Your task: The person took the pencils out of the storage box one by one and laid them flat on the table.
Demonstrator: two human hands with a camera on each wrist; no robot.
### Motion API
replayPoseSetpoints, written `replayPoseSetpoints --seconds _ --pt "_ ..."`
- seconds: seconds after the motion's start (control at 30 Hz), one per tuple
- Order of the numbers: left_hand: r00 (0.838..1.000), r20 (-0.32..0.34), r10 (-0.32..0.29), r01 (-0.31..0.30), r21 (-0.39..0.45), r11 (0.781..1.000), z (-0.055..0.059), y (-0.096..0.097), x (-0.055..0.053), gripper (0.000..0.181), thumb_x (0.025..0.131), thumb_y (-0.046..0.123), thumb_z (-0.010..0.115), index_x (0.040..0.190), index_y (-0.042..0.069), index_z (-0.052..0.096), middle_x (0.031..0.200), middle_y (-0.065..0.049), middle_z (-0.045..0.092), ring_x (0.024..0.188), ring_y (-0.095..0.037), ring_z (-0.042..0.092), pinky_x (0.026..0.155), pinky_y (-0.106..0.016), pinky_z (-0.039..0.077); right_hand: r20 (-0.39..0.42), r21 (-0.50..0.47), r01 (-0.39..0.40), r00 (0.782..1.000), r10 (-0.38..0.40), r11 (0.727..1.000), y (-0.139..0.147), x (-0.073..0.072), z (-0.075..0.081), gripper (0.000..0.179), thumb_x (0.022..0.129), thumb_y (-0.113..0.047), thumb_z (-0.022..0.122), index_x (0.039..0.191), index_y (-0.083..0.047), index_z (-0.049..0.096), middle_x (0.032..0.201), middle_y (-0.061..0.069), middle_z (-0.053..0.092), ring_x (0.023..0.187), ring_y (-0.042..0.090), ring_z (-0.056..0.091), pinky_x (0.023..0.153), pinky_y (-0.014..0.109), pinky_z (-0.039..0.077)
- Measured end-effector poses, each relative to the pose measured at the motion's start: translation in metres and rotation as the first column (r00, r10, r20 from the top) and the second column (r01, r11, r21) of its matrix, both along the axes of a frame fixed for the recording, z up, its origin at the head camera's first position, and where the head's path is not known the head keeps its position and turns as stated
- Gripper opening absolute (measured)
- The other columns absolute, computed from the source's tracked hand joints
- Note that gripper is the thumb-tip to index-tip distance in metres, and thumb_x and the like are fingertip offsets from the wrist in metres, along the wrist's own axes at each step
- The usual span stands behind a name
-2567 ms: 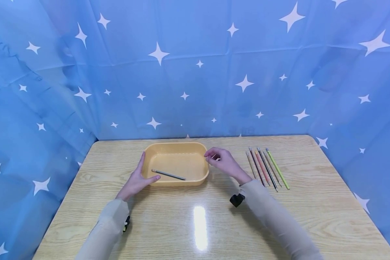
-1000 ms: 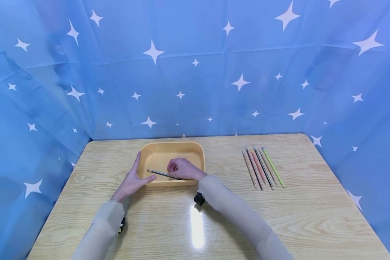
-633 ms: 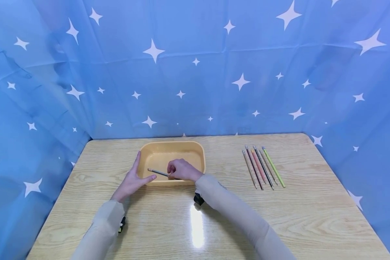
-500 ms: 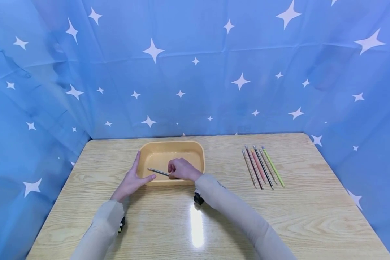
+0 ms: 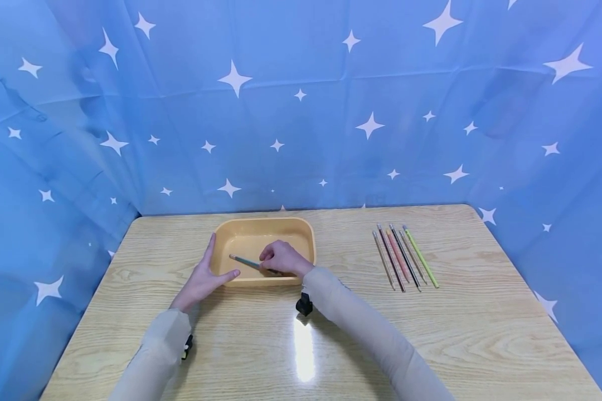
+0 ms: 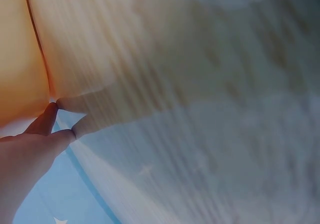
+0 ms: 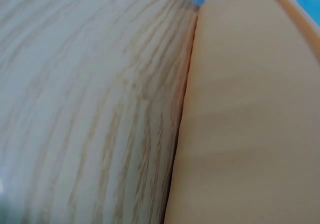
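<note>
A yellow-orange tray point(image 5: 261, 282) stands on the table. At its left end, my left hand point(image 5: 203, 284) spreads wide, fingers straight along the outer side and thumb stretched over the front rim. In the left wrist view, fingertips of the left hand point(image 6: 30, 154) are right by the tray's wall point(image 6: 22, 58). Inside the tray lies a dark blue-green pencil point(image 5: 246, 261), its eraser end towards the left. Reaching in over the front rim, my right hand point(image 5: 286, 257) pinches this pencil near its middle. The right wrist view shows only the tray's outer wall point(image 7: 245, 108), not the right hand's fingers.
Right of the tray several pencils lie side by side on the wooden table point(image 5: 481, 334), among them a red pencil point(image 5: 398, 256) and a lime-green pencil point(image 5: 421, 257). A blue curtain point(image 5: 301, 128) with white stars hangs behind the table.
My right hand has come from the tray's right rim into the tray and taken the pencil. The pencil has since shifted slightly, its eraser end farther back. The left hand stays on the tray.
</note>
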State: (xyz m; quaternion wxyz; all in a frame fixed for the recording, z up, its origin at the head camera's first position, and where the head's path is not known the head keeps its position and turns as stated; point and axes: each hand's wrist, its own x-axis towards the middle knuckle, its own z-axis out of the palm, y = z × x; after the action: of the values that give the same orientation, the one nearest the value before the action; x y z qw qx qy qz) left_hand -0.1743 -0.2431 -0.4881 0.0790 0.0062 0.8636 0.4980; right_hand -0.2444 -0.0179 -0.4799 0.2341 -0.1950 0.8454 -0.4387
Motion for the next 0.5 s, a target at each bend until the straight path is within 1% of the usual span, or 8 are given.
replayPoseSetpoints --seconds 0.17,0.27,0.4,0.5 --pt "1.000 -0.006 -0.004 0.004 -0.007 1.000 -0.0017 -0.0004 -0.0005 0.112 0.085 0.030 0.075 0.154 0.022 -0.013 0.160 -0.015 -0.005 0.143 -0.041 0.003 0.114 -0.057 0.009 0.067 -0.059 0.014 0.998 -0.010 0.998 0.0017 0.0001 0.0001 0.018 0.085 -0.005 0.072 0.102 0.003 0.071 0.086 0.005 0.068 0.067 0.012 0.058 0.059 0.022 0.050" --pt "1.000 -0.002 -0.002 0.002 -0.008 1.000 -0.0021 -0.0007 -0.0010 0.113 0.085 0.031 0.076 0.154 0.023 -0.013 0.160 -0.015 -0.005 0.143 -0.040 0.003 0.114 -0.056 0.008 0.098 -0.078 -0.004 0.995 0.012 0.997 0.0022 0.0003 0.0007 0.019 0.086 -0.004 0.070 0.104 0.003 0.071 0.088 0.006 0.069 0.068 0.011 0.059 0.061 0.022 0.050" --pt "1.000 0.004 0.004 -0.004 -0.006 1.000 -0.0017 -0.0009 -0.0014 0.113 0.084 0.033 0.076 0.155 0.022 -0.012 0.160 -0.015 -0.004 0.143 -0.040 0.003 0.114 -0.056 0.008 0.099 -0.091 -0.047 0.993 0.056 0.995 0.0034 -0.0011 0.0010 0.022 0.087 -0.004 0.068 0.108 0.003 0.071 0.093 0.007 0.070 0.075 0.011 0.059 0.066 0.022 0.050" --pt "1.000 0.005 0.005 -0.005 -0.006 1.000 -0.0018 -0.0009 -0.0012 0.114 0.084 0.035 0.076 0.155 0.022 -0.012 0.160 -0.018 -0.004 0.143 -0.041 0.004 0.114 -0.056 0.009 0.123 -0.139 -0.027 0.991 0.044 0.990 0.0048 -0.0029 0.0000 0.025 0.088 -0.004 0.066 0.111 0.003 0.069 0.096 0.008 0.068 0.078 0.012 0.058 0.068 0.022 0.050"
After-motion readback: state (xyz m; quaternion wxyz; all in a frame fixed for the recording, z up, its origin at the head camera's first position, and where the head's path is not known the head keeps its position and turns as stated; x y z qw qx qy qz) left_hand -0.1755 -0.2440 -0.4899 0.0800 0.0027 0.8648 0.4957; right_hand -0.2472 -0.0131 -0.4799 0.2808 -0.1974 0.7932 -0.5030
